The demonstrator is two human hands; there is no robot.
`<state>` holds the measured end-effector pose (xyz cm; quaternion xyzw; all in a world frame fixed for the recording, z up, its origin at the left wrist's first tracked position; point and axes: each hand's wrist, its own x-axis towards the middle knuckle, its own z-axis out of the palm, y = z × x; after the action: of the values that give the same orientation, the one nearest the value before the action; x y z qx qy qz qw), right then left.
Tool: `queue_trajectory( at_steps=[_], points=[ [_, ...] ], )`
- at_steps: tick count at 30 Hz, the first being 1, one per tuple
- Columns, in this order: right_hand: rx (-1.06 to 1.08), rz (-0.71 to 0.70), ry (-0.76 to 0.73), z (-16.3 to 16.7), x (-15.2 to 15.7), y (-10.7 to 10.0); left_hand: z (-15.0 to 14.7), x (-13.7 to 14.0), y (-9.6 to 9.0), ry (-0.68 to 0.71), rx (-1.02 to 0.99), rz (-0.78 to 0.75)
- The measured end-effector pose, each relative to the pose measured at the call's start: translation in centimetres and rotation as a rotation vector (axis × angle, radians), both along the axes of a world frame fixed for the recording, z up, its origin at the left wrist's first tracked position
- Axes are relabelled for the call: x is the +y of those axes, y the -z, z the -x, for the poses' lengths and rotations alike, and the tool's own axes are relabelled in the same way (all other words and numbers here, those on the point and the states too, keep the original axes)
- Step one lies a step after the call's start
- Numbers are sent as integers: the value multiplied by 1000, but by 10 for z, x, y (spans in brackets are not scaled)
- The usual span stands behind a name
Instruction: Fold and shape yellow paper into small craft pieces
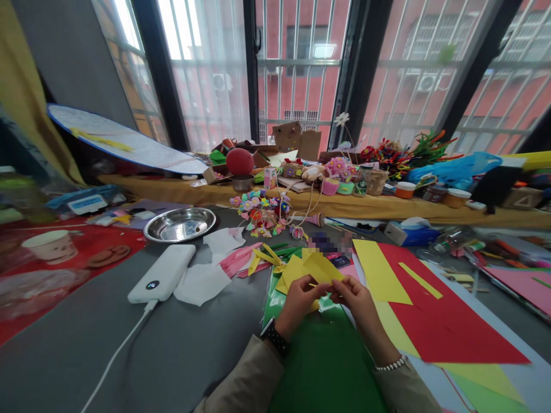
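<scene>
Between my two hands is a piece of yellow paper (322,267), raised over a green sheet (329,361). My left hand (303,301) has its fingers closed at the paper's lower left edge. Thumb and fingers of my right hand (355,298) pinch its lower right corner. More yellow paper pieces (291,272) lie just behind my left hand, partly hidden by it. Yellow strips (267,256) and green strips (289,251) are spread a little further left, next to pink crumpled paper (237,261).
A white power bank (162,272) with a cable and a steel plate (181,225) sit on the left. Red paper (456,321) and other coloured sheets cover the right side. A bunch of small craft flowers (261,212) stands ahead, before a crowded window ledge (189,194).
</scene>
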<state>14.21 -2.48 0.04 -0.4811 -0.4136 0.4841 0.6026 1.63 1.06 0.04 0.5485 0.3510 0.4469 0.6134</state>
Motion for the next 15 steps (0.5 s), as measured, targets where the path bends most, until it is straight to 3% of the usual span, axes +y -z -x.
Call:
queue_trajectory(
  at_steps=[7, 12, 15],
  points=[
    [-291, -141, -103, 6, -3, -3, 5, 1, -5, -134, -74, 20],
    [-418, -309, 33, -1, -3, -6, 7, 2, -6, -223, -101, 55],
    [-592, -390, 13, -7, -3, -9, 5, 3, -3, -205, -68, 26]
  ],
)
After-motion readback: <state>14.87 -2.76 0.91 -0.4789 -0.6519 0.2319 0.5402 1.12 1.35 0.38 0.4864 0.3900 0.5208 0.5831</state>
